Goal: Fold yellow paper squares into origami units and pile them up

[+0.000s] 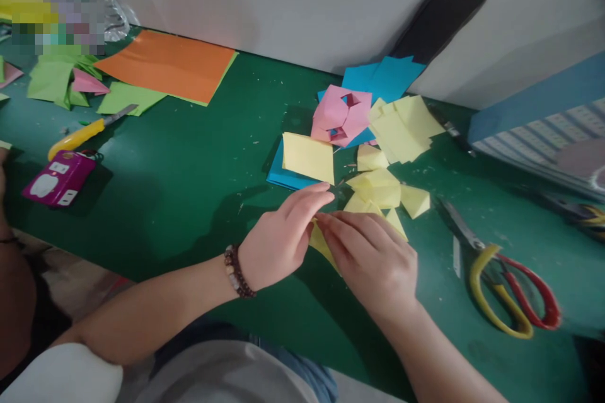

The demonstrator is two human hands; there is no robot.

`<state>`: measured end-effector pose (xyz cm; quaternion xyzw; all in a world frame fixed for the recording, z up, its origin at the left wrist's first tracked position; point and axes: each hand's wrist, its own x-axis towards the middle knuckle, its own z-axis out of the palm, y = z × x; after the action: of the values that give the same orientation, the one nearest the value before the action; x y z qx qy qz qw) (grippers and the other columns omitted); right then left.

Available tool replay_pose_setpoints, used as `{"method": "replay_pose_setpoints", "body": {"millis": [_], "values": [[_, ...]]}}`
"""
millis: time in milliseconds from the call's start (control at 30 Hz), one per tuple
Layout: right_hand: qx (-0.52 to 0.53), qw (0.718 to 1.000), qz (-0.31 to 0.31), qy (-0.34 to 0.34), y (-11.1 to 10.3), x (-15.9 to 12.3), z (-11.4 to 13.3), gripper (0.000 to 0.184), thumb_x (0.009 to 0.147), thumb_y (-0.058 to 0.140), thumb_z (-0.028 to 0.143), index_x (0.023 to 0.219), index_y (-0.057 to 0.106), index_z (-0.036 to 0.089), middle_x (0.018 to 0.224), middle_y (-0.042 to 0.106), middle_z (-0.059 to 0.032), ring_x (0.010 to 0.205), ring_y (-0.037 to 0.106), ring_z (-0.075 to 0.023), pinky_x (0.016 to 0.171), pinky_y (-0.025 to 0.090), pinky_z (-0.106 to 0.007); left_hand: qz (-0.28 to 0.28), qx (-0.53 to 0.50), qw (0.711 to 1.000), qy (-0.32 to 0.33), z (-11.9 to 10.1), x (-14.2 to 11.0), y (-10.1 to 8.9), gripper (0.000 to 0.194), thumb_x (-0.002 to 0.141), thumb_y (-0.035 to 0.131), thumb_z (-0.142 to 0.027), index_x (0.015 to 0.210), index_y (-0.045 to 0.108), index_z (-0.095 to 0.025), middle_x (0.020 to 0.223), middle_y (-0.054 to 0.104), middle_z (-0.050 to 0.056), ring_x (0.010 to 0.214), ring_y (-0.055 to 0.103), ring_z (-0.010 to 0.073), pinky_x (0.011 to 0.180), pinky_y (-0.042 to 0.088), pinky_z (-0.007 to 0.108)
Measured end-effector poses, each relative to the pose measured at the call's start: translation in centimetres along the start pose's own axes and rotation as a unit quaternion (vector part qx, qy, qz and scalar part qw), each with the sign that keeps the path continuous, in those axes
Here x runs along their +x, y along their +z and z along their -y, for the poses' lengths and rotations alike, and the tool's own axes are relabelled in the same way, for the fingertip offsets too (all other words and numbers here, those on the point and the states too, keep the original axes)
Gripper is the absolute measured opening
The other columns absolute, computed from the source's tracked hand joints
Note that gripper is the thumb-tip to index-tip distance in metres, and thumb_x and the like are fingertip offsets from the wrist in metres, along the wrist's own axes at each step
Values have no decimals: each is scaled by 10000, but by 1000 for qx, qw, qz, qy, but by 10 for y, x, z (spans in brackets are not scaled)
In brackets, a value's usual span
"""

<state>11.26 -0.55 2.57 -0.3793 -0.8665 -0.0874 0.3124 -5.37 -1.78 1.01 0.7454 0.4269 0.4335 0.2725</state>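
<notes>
My left hand [278, 239], with a beaded bracelet [235, 272] at its wrist, is closed at the edge of a small yellow paper [324, 245]. Its thumb is hidden. My right hand [375, 258] pinches the same paper between bent fingertips, which nearly meet the left fingers. Most of this paper is covered by the hands. Just beyond the fingers lies a pale yellow square [308, 156] on a stack of blue paper [283, 177]. Folded yellow pieces [378, 189] lie beyond the right hand, with a pink folded paper shape [341, 114] farther back.
Scissors [501, 283] with red and yellow handles lie at right on the green table [189, 164]. Yellow sheets [406, 129] and blue sheets [382, 75] rest at the back. At left are a yellow cutter knife [85, 135], a purple box [60, 177], and an orange sheet [170, 66].
</notes>
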Motion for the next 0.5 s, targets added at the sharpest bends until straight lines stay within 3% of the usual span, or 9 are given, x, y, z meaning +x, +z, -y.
{"method": "replay_pose_setpoints", "body": {"millis": [100, 200, 300, 367, 500], "values": [[28, 999, -7, 23, 1, 0, 0, 111, 810, 672, 105, 891, 656, 178, 827, 727, -34, 714, 667, -157, 643, 547, -271, -9, -22, 1000, -7, 1, 0, 0, 512, 855, 456, -13, 1326, 397, -208, 1416, 479, 116, 1195, 588, 194, 906, 584, 295], [88, 987, -12, 135, 1, 1, 0, 59, 832, 646, 143, 854, 655, 197, 791, 706, -13, 627, 645, -118, 552, 527, -225, -23, -42, 997, -56, 1, 1, 0, 464, 838, 571, -89, 1273, 455, -202, 1273, 592, 94, 1031, 670, 171, 900, 578, 294], [161, 949, 9, 271, 2, 1, 1, 47, 846, 634, 251, 829, 656, 213, 731, 675, 1, 540, 605, -104, 453, 486, -205, -44, -84, 989, -116, 1, 4, -1, 390, 819, 644, -149, 1188, 524, -194, 993, 693, 36, 914, 698, 159, 823, 589, 258], [197, 917, 40, 345, 2, 1, 2, 108, 845, 624, 317, 839, 653, 213, 721, 665, -7, 554, 610, -119, 463, 500, -215, -56, -123, 980, -147, 0, 6, -2, 359, 811, 656, -150, 1150, 544, -187, 919, 699, 19, 848, 703, 139, 777, 587, 222], [267, 869, 93, 407, 2, 1, 2, 163, 826, 615, 372, 845, 635, 212, 749, 658, -20, 594, 616, -133, 503, 527, -238, -46, -156, 964, -209, -2, 10, -7, 376, 776, 661, -110, 1129, 551, -180, 858, 687, 8, 753, 689, 119, 684, 570, 192]]}}
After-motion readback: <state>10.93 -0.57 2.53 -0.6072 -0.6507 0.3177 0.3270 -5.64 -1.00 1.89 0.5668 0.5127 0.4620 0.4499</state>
